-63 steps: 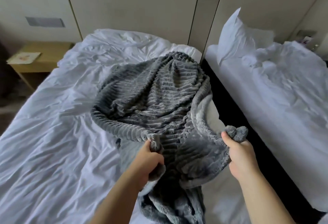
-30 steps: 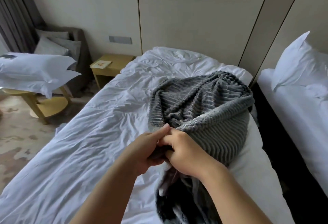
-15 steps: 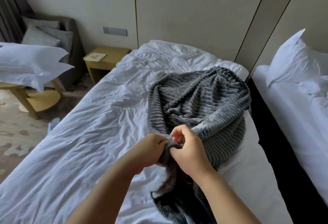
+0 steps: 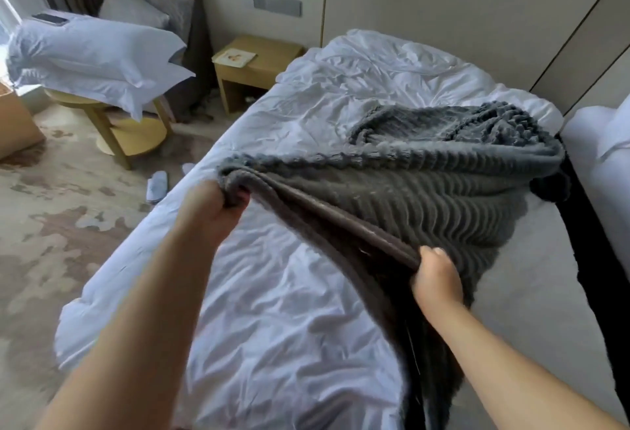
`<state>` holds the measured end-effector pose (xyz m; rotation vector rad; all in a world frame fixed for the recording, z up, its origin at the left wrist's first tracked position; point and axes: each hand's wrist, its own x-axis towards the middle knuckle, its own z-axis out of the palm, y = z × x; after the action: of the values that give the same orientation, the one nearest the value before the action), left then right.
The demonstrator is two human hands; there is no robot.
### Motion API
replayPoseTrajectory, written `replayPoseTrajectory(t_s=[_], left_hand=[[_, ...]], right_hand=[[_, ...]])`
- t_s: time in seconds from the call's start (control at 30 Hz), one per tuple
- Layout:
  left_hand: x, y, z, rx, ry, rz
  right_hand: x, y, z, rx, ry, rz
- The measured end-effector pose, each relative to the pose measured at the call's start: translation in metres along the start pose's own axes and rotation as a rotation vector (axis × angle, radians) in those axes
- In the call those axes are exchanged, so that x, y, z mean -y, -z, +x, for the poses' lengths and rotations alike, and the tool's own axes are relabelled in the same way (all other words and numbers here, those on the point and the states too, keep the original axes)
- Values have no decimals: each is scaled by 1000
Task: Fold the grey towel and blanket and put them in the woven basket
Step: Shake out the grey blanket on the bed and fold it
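Blanket (image 4: 426, 191): grey, ribbed, lying on bed (image 4: 272, 293), near edge lifted taut. Left hand (image 4: 211, 215): fingers clamped on its corner, now drawn out leftward. Right hand (image 4: 436, 279): pinching the same edge. Hands, touching half a second ago, now apart.

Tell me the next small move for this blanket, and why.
Probably slide the right hand along the doubled edge, away from the left hand gripping its corner: more blanket hangs past the right hand, and its far end lies bunched.
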<state>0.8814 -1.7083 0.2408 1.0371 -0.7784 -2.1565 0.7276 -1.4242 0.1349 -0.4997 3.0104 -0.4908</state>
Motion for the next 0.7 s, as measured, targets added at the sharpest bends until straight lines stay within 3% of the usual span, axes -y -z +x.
replayPoseTrajectory(t_s=[0.07,0.17,0.3,0.37,0.47,0.53,0.6,0.63,0.7], left_hand=[[0,78,29,-206,35,337],[38,186,39,-337,191,736],[109,231,17,-398,450,654],[134,229,16,-390,450,707],[154,210,17,-233,354,912],[156,195,20,14,347,1115],[154,182,27,204,364,1532],[152,174,33,217,328,1670],[143,158,46,105,193,1583]], right_hand=[[-28,-24,-5,88,-265,-69],[-72,-52,-39,137,-583,-2],[-115,-75,-85,72,-949,191],[-127,-78,-96,17,-1138,442],[-128,-73,-93,-93,-1349,1074],[-116,-62,-86,-46,-1362,1121],[-106,-48,-71,161,-1286,1025],[-103,-36,-61,296,-1208,1005],[-107,-6,-34,444,-916,975]])
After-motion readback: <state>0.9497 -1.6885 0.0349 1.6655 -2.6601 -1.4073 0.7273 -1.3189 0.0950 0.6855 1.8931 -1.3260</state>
